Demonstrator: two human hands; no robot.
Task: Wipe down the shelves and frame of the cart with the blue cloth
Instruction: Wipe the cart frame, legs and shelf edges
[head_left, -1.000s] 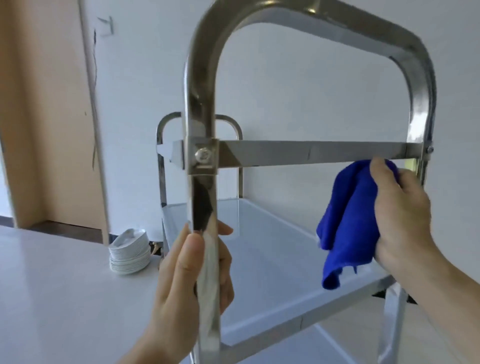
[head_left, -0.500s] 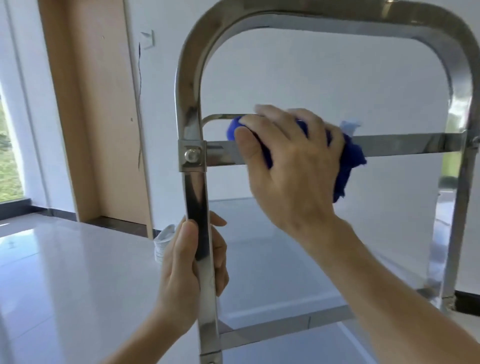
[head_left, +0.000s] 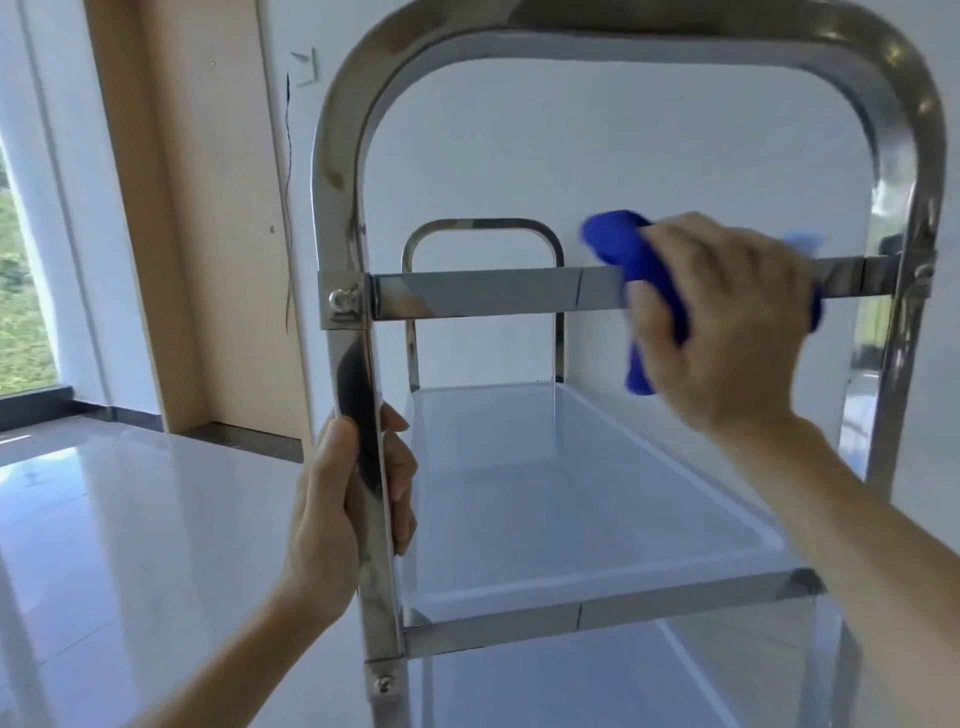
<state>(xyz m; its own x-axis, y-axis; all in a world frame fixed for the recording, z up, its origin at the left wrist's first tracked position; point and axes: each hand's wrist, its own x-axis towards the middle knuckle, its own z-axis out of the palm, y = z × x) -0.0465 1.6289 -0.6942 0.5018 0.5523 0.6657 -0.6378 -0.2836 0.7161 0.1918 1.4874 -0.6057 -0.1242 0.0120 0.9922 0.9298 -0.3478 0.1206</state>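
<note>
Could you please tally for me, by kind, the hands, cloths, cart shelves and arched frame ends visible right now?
Hands: 2, the left hand gripping the near upright, the right hand holding the cloth.
Blue cloth: 1, on the crossbar.
Shelves: 2, upper shelf, lower shelf.
Arched frame ends: 2, near arch, far arch.
Total: 7.

A white wall (head_left: 649, 156) is filling the far side. A tan door (head_left: 208, 234) is standing at left, beside a window (head_left: 21, 291), daylight reflecting off the glossy floor (head_left: 130, 545).
</note>
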